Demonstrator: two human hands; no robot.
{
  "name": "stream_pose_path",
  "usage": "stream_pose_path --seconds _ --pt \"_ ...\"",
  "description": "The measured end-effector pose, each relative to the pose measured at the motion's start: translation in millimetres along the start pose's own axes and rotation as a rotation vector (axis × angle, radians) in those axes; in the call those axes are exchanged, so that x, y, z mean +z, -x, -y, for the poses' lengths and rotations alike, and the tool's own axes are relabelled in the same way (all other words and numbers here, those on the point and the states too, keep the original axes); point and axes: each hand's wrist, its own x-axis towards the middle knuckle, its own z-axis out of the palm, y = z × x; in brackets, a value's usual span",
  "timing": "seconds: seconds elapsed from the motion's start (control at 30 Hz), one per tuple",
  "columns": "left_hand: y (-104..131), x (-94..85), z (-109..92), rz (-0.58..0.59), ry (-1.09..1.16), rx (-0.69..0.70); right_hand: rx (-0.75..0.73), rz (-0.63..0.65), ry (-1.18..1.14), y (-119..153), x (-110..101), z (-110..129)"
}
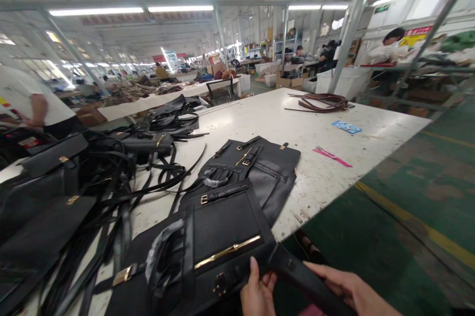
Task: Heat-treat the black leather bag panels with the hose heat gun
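Note:
A black leather bag (222, 229) with a gold zipper, gold buckles and a plastic-wrapped handle lies at the near edge of the table. My left hand (258, 290) is closed on the bag's near edge, thumb on top and fingers curled under. From that corner a wide black strap-like piece (302, 276) sticks out past the table edge. My right hand (352, 289) holds this piece from the right, its fingertips partly hidden behind it. Farther back, more flat black bags (256, 167) with buckles overlap one another, partly covered by the near one.
Black bags and long straps (122, 197) heap up on the left of the white table (241, 123). Brown straps (322, 102), a blue patterned card (347, 127) and a pink-handled tool (332, 156) lie farther right. A person in a white shirt (33, 93) stands at left.

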Motion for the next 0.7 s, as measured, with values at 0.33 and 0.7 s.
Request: stream_pose_path --seconds 0.33,0.7 --pt "-10.5 -8.8 1.5 -0.038 -0.038 0.049 -0.026 0.025 0.004 -5.4 2.9 18.7" --pt "4.1 -25.0 15.9 0.007 -0.126 0.198 -0.120 -0.240 0.098 -40.2 -4.4 28.0"
